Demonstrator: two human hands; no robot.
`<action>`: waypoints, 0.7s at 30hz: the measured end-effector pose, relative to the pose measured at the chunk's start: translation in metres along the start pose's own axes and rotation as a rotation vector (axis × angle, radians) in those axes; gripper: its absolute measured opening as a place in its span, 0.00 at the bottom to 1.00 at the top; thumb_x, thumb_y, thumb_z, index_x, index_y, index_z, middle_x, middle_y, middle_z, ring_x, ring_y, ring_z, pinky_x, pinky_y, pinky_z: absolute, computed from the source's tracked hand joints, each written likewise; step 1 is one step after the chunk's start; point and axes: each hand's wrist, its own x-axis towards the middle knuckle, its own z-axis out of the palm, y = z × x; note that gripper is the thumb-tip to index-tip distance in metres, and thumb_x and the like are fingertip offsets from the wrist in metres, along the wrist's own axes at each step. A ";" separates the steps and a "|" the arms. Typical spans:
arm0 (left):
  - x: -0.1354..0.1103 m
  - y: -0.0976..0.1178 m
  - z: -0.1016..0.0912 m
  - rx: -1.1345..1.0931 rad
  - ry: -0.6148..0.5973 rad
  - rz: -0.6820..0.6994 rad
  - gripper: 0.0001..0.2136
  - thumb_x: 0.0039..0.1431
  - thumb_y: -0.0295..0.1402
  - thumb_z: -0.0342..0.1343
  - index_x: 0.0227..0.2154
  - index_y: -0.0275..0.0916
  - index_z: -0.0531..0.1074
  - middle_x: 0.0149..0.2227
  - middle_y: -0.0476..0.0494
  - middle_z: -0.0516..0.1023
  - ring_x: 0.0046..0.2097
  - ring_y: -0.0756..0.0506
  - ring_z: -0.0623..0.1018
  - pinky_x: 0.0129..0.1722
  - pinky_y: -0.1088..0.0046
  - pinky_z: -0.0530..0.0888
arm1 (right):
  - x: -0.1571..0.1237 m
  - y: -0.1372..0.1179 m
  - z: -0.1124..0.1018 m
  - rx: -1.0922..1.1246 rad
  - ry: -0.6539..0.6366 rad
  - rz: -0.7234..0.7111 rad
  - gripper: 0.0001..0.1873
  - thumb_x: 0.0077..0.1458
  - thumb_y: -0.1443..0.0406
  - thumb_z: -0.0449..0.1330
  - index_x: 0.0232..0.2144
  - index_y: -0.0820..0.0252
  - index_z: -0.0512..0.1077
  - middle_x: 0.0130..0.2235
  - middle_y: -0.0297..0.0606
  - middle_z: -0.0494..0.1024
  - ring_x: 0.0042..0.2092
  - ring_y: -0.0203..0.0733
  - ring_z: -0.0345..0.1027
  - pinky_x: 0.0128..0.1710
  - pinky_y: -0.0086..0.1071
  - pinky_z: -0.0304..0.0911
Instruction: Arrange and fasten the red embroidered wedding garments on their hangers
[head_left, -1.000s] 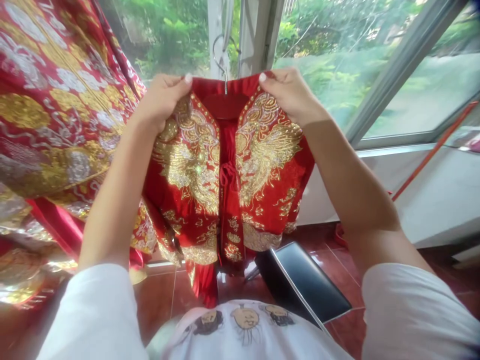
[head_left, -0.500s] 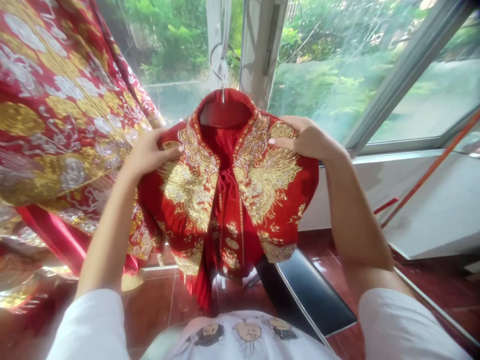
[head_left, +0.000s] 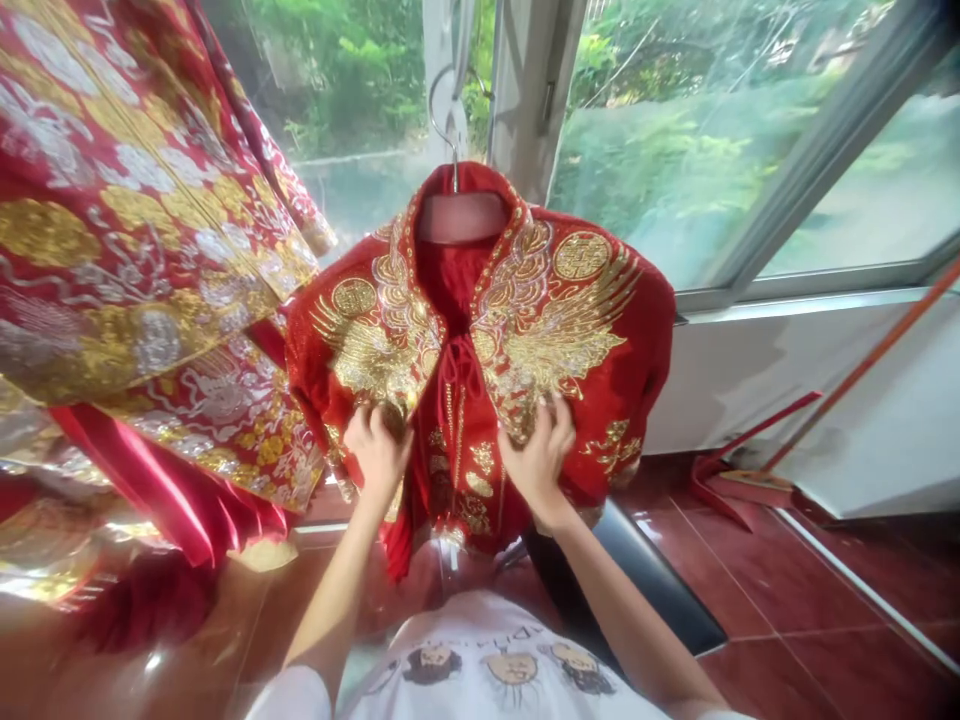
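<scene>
A red jacket (head_left: pixel 630 350) with gold and silver embroidery hangs in front of me, its collar tied by a thin red cord (head_left: pixel 459 365). The metal hook of its hanger (head_left: pixel 453 150) rises from the neck opening toward a white strap. My left hand (head_left: pixel 377 450) grips the jacket's left front panel, fingers curled into the fabric. On the opposite panel, my right hand (head_left: pixel 541 450) has its fingers bent round the embroidered cloth. Beneath the open front, a red inner layer with gold motifs (head_left: pixel 480 485) shows between my hands.
A larger embroidered red garment (head_left: pixel 172 240) hangs close on the left. Windows (head_left: pixel 675 150) stand behind the jacket. Below it is a black padded seat (head_left: pixel 652 575). A red dustpan and a broom with an orange handle (head_left: pixel 847 390) lean at the right wall.
Both hands have left the jacket's shoulders and moved down and inward to its front panels, where they now grip the cloth. The shoulders are uncovered and look more spread.
</scene>
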 end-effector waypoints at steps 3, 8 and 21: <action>-0.002 -0.014 -0.021 -0.080 -0.104 0.170 0.07 0.60 0.33 0.48 0.29 0.40 0.68 0.31 0.35 0.74 0.37 0.37 0.74 0.38 0.57 0.68 | 0.007 0.013 -0.015 0.204 -0.130 0.010 0.30 0.58 0.55 0.52 0.58 0.66 0.62 0.51 0.56 0.71 0.53 0.53 0.67 0.56 0.46 0.61; -0.024 0.036 -0.071 -0.332 -0.211 0.488 0.17 0.62 0.34 0.42 0.16 0.41 0.54 0.15 0.48 0.59 0.18 0.49 0.61 0.21 0.70 0.57 | -0.011 -0.024 -0.069 0.481 -0.148 0.076 0.31 0.61 0.55 0.49 0.65 0.52 0.55 0.45 0.45 0.76 0.43 0.48 0.74 0.47 0.45 0.68; -0.024 0.084 -0.007 -0.278 -0.339 0.163 0.06 0.56 0.30 0.50 0.25 0.37 0.68 0.25 0.42 0.72 0.25 0.45 0.71 0.24 0.71 0.61 | 0.007 -0.037 0.003 0.546 -0.251 0.009 0.31 0.64 0.57 0.48 0.65 0.61 0.51 0.43 0.45 0.76 0.39 0.40 0.74 0.42 0.33 0.69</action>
